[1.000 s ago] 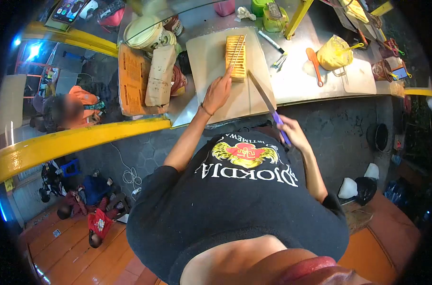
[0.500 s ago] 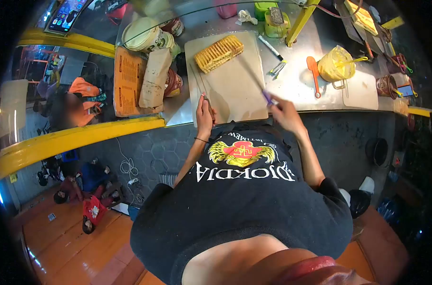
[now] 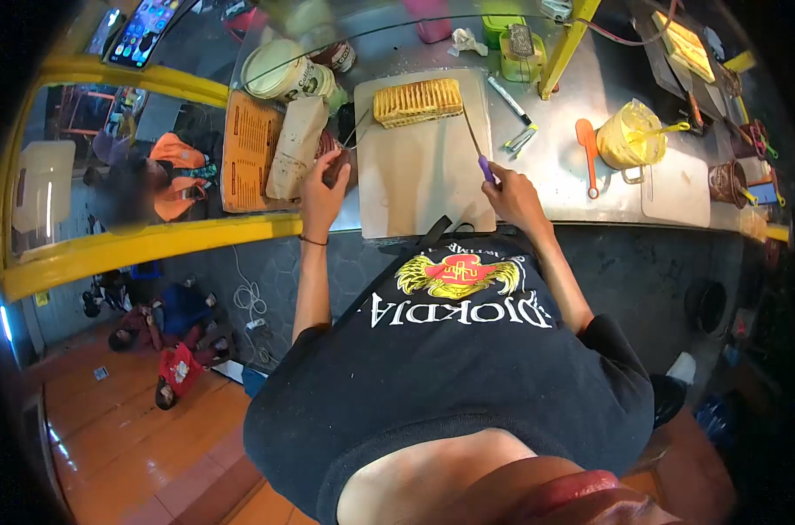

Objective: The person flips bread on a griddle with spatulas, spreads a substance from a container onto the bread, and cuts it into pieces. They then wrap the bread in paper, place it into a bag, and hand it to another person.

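Observation:
A browned, ridged block of toasted bread point(image 3: 417, 102) lies at the far end of the pale cutting board point(image 3: 426, 179). My right hand point(image 3: 517, 201) grips a knife by its purple handle point(image 3: 486, 168), the blade reaching up to the bread's right end. Left of the board, my left hand point(image 3: 325, 192) is closed on a thin metal utensil point(image 3: 354, 135) with a dark handle. Its tip points toward the board's upper left edge, apart from the bread; its exact kind is unclear.
Beside my left hand stand a paper-wrapped package point(image 3: 297, 149), an orange printed box point(image 3: 250, 150) and a white tub point(image 3: 282, 72). To the right lie a marker point(image 3: 509, 100), an orange spatula point(image 3: 587, 157) and a yellow-smeared pitcher point(image 3: 631, 136). A yellow post point(image 3: 568, 48) rises behind.
The bread has turned from slanted to nearly level. My left hand and its utensil have moved left off the board. The knife blade has become steeper at the bread's right end.

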### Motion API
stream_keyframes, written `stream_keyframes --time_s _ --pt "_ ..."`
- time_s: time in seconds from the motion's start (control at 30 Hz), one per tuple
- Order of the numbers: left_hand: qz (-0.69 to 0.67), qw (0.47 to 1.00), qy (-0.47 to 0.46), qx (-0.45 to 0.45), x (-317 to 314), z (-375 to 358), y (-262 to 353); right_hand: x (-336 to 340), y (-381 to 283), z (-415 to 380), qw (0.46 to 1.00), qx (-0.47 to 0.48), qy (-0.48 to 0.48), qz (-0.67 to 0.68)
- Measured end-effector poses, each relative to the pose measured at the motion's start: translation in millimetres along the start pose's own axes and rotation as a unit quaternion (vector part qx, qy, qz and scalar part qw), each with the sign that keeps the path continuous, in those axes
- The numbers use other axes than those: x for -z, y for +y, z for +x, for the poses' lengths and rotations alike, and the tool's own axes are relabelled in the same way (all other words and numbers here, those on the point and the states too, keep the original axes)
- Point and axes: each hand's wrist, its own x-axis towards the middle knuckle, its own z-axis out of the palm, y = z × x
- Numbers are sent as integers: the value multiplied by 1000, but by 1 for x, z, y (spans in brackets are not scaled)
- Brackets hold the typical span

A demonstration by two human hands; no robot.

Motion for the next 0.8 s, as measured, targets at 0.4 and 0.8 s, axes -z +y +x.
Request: stream_keyframes --time_s 0.4,0.8 --pt "-606 785 -56 -117 -68 187 100 -1 1 -57 999 -33 -6 38" --pt "-520 817 -208 -140 -133 208 103 -7 -1 -71 998 -4 15 -61"
